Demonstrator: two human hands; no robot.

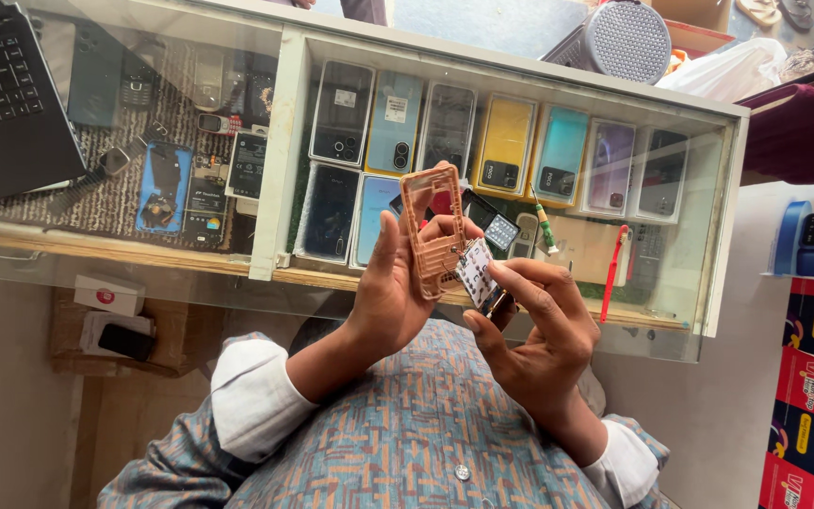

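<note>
Both hands are up over the glass counter, and the left hand grips a copper-coloured phone frame, thumb on one long edge, fingers wrapped behind the other. The frame stands nearly upright, its long axis running from the palm up toward the display phones under the glass. Right beside its lower end, the right hand pinches a small keypad board between thumb and fingertips, tilted, its upper corner touching or all but touching the frame's bottom edge; which one, I cannot tell. So the board sits just right of and below the frame, with the right hand nearer to it. A red screwdriver and a green-tipped one lie on the glass beyond the right hand, untouched.
</note>
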